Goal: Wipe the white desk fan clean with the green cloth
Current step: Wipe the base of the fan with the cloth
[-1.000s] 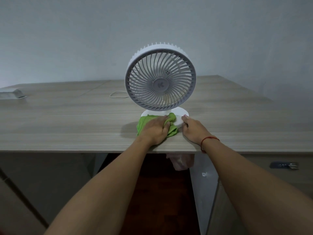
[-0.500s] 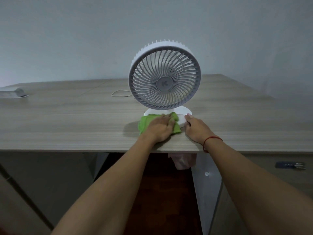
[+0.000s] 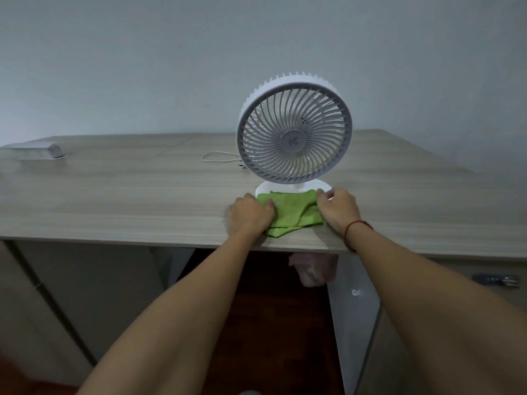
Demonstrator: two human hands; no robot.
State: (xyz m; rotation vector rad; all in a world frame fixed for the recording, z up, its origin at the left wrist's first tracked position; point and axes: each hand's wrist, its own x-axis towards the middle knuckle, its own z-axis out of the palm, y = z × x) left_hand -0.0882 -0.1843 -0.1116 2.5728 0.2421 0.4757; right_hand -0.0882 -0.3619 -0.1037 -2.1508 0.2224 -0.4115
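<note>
The white desk fan (image 3: 294, 129) stands upright on the wooden desk (image 3: 142, 195), its round grille facing me and its round base near the front edge. The green cloth (image 3: 293, 210) lies spread flat on the desk, its far edge lapping over the front of the fan's base. My left hand (image 3: 249, 215) grips the cloth's left edge. My right hand (image 3: 338, 208) pinches the cloth's right corner, fingertips touching the base rim. A red string circles my right wrist.
A white cable (image 3: 219, 159) loops on the desk behind the fan's left side. A pale flat box (image 3: 34, 151) lies at the far left. The wall stands close behind. Below the desk edge are cabinet fronts, a pink bag (image 3: 313, 269) and a dark handle (image 3: 496, 280).
The cloth was bunched under my left hand on the base; now it is spread between both hands. My left hand slid left, my right hand took hold of the cloth's right corner.
</note>
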